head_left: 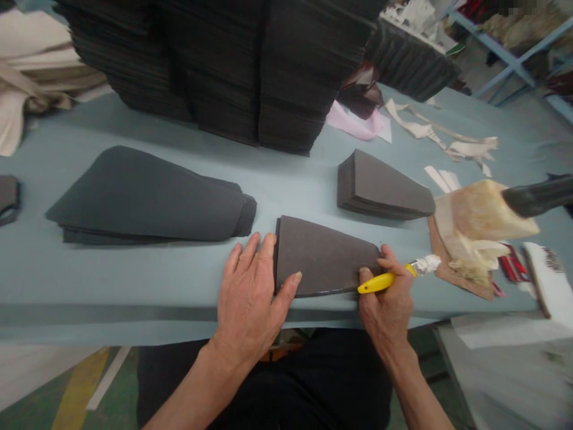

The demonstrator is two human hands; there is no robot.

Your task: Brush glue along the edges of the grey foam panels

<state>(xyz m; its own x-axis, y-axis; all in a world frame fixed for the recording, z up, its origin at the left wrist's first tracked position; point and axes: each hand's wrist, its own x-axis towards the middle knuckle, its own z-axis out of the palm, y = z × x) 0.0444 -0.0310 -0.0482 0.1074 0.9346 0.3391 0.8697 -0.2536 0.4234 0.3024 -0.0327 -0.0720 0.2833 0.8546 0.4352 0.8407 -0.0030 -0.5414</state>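
In front of me on the table lies a tapered dark brown-grey panel (326,257), its wide end to the left. It seems to rest on at least one more layer. My left hand (250,292) lies along the wide end with fingers stretched out and thumb on the top face. At the narrow end, my right hand (389,295) presses thumb and fingers against the edges. Tucked in that same hand is a glue brush (380,282) with a yellow handle; its white-crusted tip points right. To the left sits a pile of larger dark grey pieces (147,197).
Tall stacks of black sheets (224,71) rise at the back. A stack of brown-grey panels (389,185) stands behind my right hand. Farther right is a glue-crusted container (486,212) with a black handle-like part. Cream fabric strips (447,137) and a pink scrap (356,121) lie behind.
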